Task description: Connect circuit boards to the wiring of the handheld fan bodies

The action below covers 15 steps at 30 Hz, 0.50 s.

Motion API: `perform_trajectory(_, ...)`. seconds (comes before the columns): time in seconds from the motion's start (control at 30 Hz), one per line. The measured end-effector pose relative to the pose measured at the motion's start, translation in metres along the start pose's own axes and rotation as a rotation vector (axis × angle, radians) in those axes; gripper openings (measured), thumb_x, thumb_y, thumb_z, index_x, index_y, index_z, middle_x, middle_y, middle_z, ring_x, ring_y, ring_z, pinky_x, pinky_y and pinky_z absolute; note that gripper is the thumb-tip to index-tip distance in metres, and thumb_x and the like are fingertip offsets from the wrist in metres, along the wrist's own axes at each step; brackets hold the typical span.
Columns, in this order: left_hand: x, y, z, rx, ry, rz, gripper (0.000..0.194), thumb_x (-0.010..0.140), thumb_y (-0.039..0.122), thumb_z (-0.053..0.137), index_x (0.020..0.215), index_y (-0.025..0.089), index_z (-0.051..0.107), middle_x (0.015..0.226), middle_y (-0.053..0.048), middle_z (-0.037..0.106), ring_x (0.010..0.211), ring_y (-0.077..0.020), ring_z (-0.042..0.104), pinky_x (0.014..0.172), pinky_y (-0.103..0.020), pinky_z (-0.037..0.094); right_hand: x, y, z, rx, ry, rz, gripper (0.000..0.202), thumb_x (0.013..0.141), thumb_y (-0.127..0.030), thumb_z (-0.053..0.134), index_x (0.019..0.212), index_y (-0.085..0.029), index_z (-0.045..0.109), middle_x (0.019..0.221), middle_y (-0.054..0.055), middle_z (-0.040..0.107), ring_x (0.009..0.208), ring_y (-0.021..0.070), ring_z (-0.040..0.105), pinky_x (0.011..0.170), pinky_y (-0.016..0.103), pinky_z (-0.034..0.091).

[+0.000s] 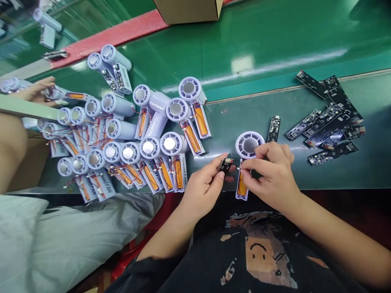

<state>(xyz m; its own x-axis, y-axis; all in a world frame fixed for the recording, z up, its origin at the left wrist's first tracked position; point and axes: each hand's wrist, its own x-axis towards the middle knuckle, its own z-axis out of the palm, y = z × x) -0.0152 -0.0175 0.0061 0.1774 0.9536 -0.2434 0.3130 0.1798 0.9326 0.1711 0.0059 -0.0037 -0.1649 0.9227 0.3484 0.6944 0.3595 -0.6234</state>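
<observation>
My left hand (205, 187) pinches a small black circuit board (226, 166) between thumb and fingers. To its right, my right hand (270, 173) has thumb and forefinger closed on a small white connector (238, 168) with thin wires. Beneath those fingertips lies a lilac fan (249, 145), its round head toward the back and its open handle toward me, an orange battery (242, 185) showing inside. Another black board (274, 127) rests on the table just behind my right hand.
Many lilac fans (149, 147) with orange batteries stand in rows at the left. Several black boards (328, 118) are heaped at the right. A cardboard box (189, 10) sits at the back. A co-worker's hand (38, 90) touches a fan at far left.
</observation>
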Motion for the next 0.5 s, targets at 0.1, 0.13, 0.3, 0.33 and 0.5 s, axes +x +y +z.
perform_trajectory(0.1,-0.001,0.003,0.001,0.1,-0.015,-0.021,0.044,0.093,0.015,0.045,0.136,0.02,0.056,0.104,-0.006,0.075,0.059,-0.0112,0.07,0.066,-0.025,0.06,0.001,-0.001,0.0,-0.034,0.01,-0.018,0.015,0.082,-0.024,0.065,0.07,-0.027,0.073,0.08,0.003,0.052,0.083,0.0201,0.044,0.074,0.037,0.027)
perform_trajectory(0.13,-0.001,0.004,0.001,0.177,-0.005,-0.005,0.043,0.092,0.013,0.045,0.132,0.02,0.058,0.104,-0.005,0.075,0.057,-0.0105,0.068,0.066,-0.025,0.06,0.001,-0.001,0.001,-0.049,0.013,-0.031,0.015,0.082,-0.024,0.065,0.07,-0.026,0.073,0.08,0.003,0.052,0.083,0.0202,0.044,0.074,0.037,0.027)
perform_trajectory(0.3,-0.001,0.009,0.001,0.572,0.063,0.201,0.045,0.088,0.01,0.048,0.129,0.02,0.062,0.097,-0.004,0.075,0.079,-0.0167,0.071,0.085,-0.032,0.058,0.0,-0.001,0.001,-0.134,0.02,-0.106,0.019,0.084,-0.024,0.064,0.067,-0.025,0.071,0.077,0.004,0.053,0.083,0.0208,0.043,0.071,0.037,0.026)
perform_trajectory(0.33,-0.001,0.01,0.001,0.618,0.063,0.232,0.045,0.088,0.01,0.047,0.13,0.02,0.061,0.095,-0.004,0.075,0.083,-0.0172,0.071,0.085,-0.032,0.058,0.0,-0.001,0.002,-0.15,0.018,-0.115,0.019,0.084,-0.024,0.064,0.066,-0.025,0.07,0.077,0.004,0.053,0.084,0.021,0.043,0.072,0.038,0.026)
perform_trajectory(0.5,-0.004,0.014,0.002,0.777,0.049,0.313,0.045,0.091,0.01,0.044,0.133,0.018,0.057,0.098,-0.006,0.074,0.088,-0.0172,0.07,0.078,-0.028,0.059,0.001,-0.002,0.002,-0.188,0.0,-0.135,0.021,0.084,-0.024,0.064,0.064,-0.024,0.068,0.076,0.004,0.054,0.085,0.0217,0.044,0.074,0.039,0.027)
